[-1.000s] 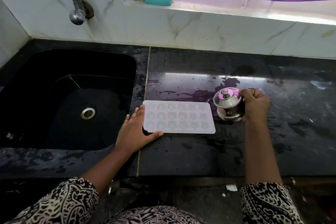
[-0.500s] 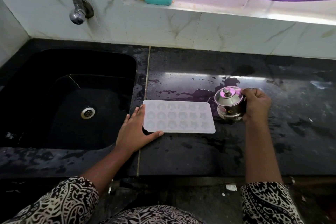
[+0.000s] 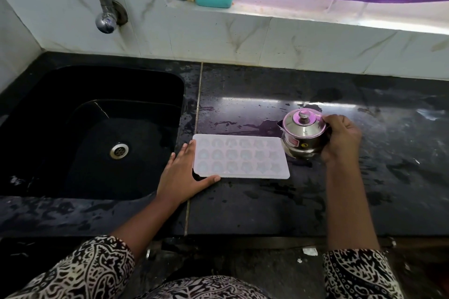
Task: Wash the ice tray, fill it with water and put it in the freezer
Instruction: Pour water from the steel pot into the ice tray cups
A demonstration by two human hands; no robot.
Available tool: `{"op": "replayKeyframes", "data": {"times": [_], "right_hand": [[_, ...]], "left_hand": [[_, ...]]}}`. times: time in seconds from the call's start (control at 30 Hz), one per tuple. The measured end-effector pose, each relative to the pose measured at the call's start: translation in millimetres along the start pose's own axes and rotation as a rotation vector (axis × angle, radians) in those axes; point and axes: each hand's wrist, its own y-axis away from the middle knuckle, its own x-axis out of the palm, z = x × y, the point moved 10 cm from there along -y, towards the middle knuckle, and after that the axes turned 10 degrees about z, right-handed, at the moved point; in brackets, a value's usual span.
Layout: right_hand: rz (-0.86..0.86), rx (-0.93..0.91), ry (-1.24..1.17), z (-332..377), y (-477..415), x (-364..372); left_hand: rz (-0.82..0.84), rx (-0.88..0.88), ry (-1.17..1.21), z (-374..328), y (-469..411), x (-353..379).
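On the wet black counter (image 3: 267, 204), right of the sink (image 3: 92, 128): ice tray (image 3: 240, 156) lies flat. Left hand (image 3: 181, 175) spread flat, bracing its left end. Right hand (image 3: 340, 138) clenched around small steel lidded pot (image 3: 302, 133), just beside tray's right end.

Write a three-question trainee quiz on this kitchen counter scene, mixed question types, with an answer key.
1. True or false: the ice tray lies inside the sink.
2. Which hand grips the steel pot? A) left B) right
3. Fill in: the left hand rests at the tray's ___ end, nearest the sink.

Key:
1. False; it lies flat on the black countertop, beside the sink.
2. B; the right hand wraps its side.
3. Left.
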Motion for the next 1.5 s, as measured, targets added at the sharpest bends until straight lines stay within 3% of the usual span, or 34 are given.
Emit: {"op": "replayKeyframes", "data": {"times": [0.27,0.57,1.5], "right_hand": [[0.134,0.084,-0.035,-29,17,55],[0.234,0.087,0.119,-51,34,111],[0.168,0.005,0.45,-55,49,128]], "left_hand": [[-0.01,0.006,0.0,-1,1,-1],[-0.014,0.018,-0.002,-2,1,0],[-0.019,0.044,-0.044,-5,1,-2]]}}
